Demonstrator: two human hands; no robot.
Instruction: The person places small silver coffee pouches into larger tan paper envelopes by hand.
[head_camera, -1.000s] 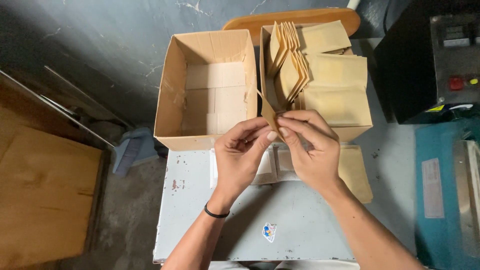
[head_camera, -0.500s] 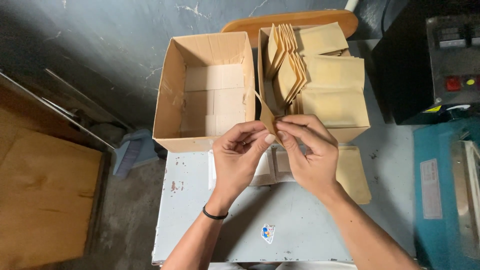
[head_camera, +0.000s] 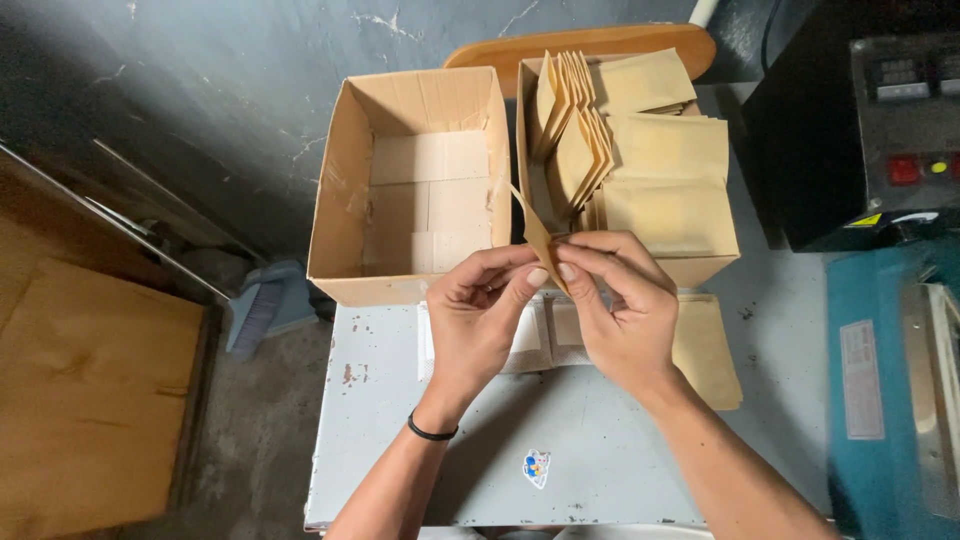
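Hands unchanged across the last second: left hand (head_camera: 480, 320) and right hand (head_camera: 620, 310) still pinch one brown paper pouch (head_camera: 540, 240) at frame centre, above the worktop (head_camera: 600, 460), just below the pouch-filled box (head_camera: 690, 270). Work remains mid-handling.

Most of the thin brown paper pouch (head_camera: 537, 235) is hidden behind the fingertips of the left hand (head_camera: 478, 320) and right hand (head_camera: 622, 310), the flat packets (head_camera: 535, 335) under the palms are largely covered, and the blue machine (head_camera: 890, 390) runs off the right edge.
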